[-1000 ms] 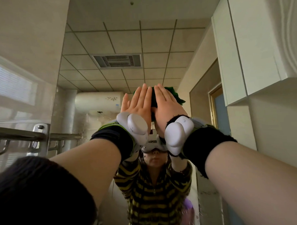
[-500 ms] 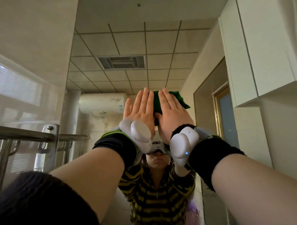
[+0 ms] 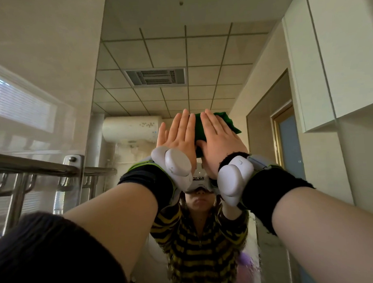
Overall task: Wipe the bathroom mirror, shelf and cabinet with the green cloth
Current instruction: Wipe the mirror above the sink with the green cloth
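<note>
Both grips are wide, fingers straight: the left hand (image 3: 177, 137) and right hand (image 3: 221, 144) press flat, side by side, against the mirror (image 3: 178, 57). The green cloth (image 3: 226, 119) lies under the right palm, its edge showing between the hands.

The mirror (image 3: 199, 56) stands upright — the green cloth (image 3: 225, 121) flat against it.

Left hand (image 3: 177, 137) and right hand (image 3: 220, 140) hide most of the green cloth (image 3: 226, 121), perhaps bunched.
</note>
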Tool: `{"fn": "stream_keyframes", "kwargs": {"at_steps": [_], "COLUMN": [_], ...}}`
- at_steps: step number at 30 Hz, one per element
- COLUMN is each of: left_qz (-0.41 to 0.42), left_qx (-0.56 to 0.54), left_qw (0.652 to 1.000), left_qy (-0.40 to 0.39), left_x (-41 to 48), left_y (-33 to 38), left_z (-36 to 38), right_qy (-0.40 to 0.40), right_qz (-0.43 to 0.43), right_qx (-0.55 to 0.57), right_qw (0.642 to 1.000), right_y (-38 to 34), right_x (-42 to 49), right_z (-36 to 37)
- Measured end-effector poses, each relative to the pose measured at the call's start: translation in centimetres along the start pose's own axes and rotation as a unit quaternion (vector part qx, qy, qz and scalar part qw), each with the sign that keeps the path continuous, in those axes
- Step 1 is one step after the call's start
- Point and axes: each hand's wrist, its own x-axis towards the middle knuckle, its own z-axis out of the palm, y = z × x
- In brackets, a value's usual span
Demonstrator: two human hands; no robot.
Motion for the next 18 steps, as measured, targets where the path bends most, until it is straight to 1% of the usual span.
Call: {"fn": "stream_keyframes", "kwargs": {"at_steps": [5,10,18], "left_qz": [0.013,0.007,0.008], "left_qx": [-0.015,-0.024,-0.028], "left_qw": [1.000,1.000,0.999], "left_qy": [-0.003,0.000,0.021], "left_x": [1.2,2.0,1.8], "left_y": [-1.4,-2.7,-3.0], "left_z": [-0.6,-1.2,-0.6], "right_qy": [0.007,0.014,0.041], "right_qz": [0.008,-0.001,0.003], "right_qx": [0.004,0.010,0.011], "right_qw": [1.000,1.000,0.999], "right_y": [-1.0,-2.1,-2.5], "right_x": [1.6,3.1,2.6], "right_z": [0.4,0.8,1.4]}}
